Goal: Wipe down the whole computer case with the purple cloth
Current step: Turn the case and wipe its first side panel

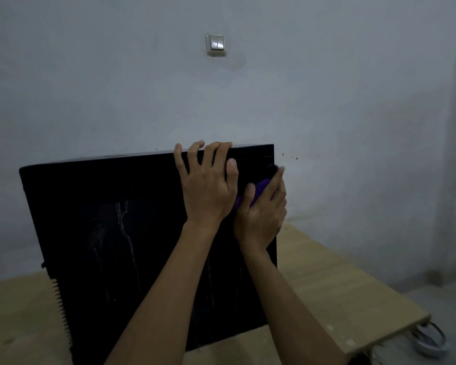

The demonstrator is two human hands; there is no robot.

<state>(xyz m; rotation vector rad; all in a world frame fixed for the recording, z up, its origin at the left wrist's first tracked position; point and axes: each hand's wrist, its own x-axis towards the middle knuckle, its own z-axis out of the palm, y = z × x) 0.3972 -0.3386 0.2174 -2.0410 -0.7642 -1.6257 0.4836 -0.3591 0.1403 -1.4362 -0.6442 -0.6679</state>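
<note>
Standing upright on a light wooden table (340,285), the black computer case (103,233) turns its broad side panel toward the camera (pale streaks run down it). Over the case's top edge the left hand (208,188) hooks its curled, spread fingers, the thumb lying on the panel. Just beside it, the right hand (263,209) presses the bunched purple cloth (261,187) against the panel's upper right corner, fingers wrapped around it. A light switch (216,45) sits on the wall above.

no readable text, labels, brands, numbers, signs anywhere
</note>
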